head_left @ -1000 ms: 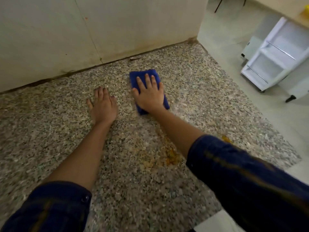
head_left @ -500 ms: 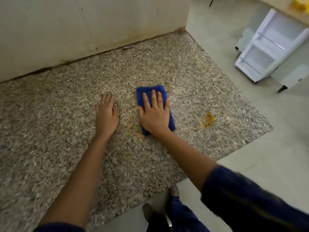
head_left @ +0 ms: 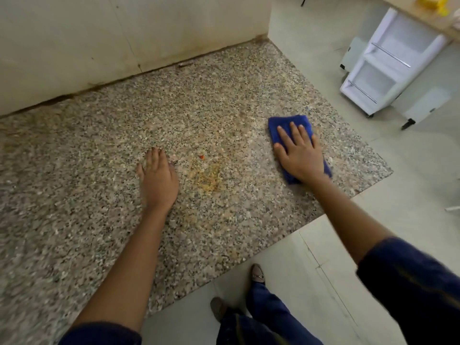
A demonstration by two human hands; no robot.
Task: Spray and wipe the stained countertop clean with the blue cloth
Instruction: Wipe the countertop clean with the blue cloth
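Right hand (head_left: 300, 155) lies flat on the blue cloth (head_left: 290, 125), fingers straight and slightly spread, palm pressing down; nothing curled round the fabric. Cloth is folded, sits on the speckled granite countertop (head_left: 99, 150) toward its right edge, far end of cloth showing beyond the fingertips.

Left hand (head_left: 158, 181) rests palm-down on the bare stone, fingers straight and together, holding nothing. It is left of the cloth, well apart from it.

Stain (head_left: 209, 179): yellow-orange smear on the stone just right of the left hand, between the two hands. Small red speck (head_left: 201, 157) just beyond it.

Cream wall (head_left: 124, 33) runs along the far edge of the counter. White shelved unit (head_left: 383, 68) stands on the floor far right. Two shoes (head_left: 257, 272) visible near, below the counter edge.

No brands, labels or legible writing seen anywhere.
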